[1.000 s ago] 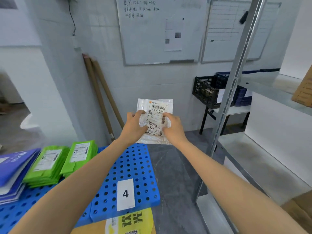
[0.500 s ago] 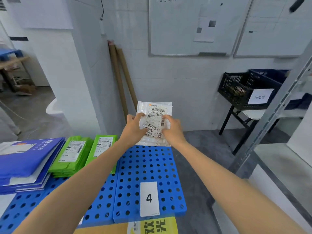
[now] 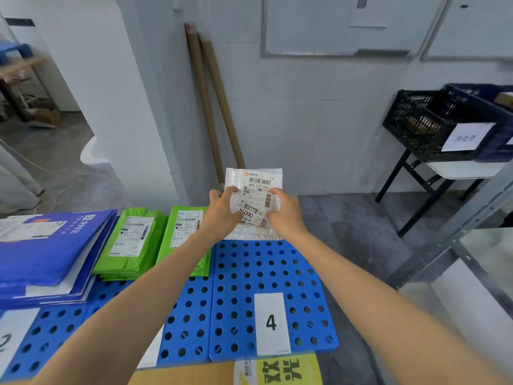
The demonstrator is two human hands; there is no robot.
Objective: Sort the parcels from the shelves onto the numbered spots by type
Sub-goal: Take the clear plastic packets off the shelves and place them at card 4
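Note:
A small white plastic parcel with a printed shipping label is held upright between both hands above the far edge of the blue perforated panel marked with a 4 card. My left hand grips its left side and my right hand grips its right side. Two stacks of green parcels lie on the panel to the left. A pile of blue envelopes lies further left, above a card marked 2.
Two cardboard tubes lean against the white wall ahead. A black crate with a paper sign sits on a small table at the right. A metal shelf upright crosses the right edge. A yellow-printed carton lies at the bottom.
The view has swung left and down, away from the metal shelves toward the blue panels. Both hands keep hold of the white parcel, now over the far edge of panel 4.

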